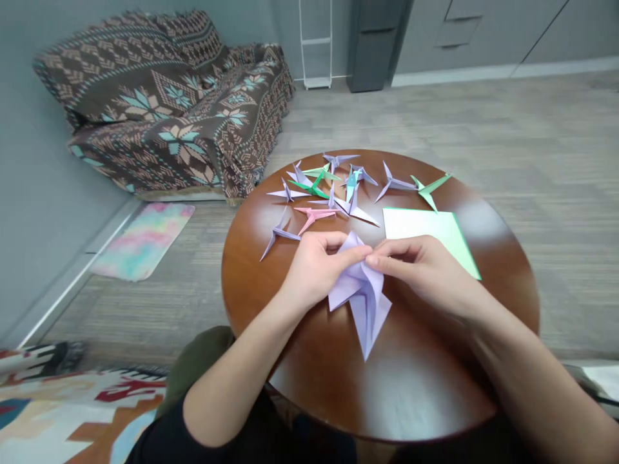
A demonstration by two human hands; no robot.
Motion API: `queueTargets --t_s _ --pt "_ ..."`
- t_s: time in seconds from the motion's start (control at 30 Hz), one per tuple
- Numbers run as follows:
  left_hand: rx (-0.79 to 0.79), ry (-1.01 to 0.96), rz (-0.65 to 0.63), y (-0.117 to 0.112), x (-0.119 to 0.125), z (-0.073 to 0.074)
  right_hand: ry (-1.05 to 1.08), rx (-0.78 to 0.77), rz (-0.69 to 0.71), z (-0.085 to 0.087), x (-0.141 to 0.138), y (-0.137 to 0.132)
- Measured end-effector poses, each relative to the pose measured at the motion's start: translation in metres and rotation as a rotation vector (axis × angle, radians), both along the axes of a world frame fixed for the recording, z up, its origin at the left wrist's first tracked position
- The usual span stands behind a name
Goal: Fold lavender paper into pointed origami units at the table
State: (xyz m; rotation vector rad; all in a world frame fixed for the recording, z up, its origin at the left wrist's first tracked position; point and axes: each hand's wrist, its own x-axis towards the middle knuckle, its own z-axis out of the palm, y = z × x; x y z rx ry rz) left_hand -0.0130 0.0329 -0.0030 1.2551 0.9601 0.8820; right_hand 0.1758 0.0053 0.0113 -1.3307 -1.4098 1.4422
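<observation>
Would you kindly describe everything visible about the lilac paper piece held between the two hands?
The lilac paper piece looks like thin, matte origami paper, partly folded into layered flaps with sharp creases. Its widest part sits between the hands, and a long pointed flap tapers toward the person over the round wooden table. The left hand and right hand both pinch its upper edge, fingertips meeting at the top fold.

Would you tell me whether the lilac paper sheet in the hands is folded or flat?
Folded: the lilac paper sheet shows layered creased flaps tapering to a point, pinched at its top by left hand and right hand.
</observation>
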Motion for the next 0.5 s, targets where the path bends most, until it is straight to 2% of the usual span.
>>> queueTargets --t_s 0.5 --pt "0.001 0.013 -0.057 -0.0034 0.0012 -0.0007 -0.092 0.029 -0.031 -0.0018 0.0006 -0.0007"
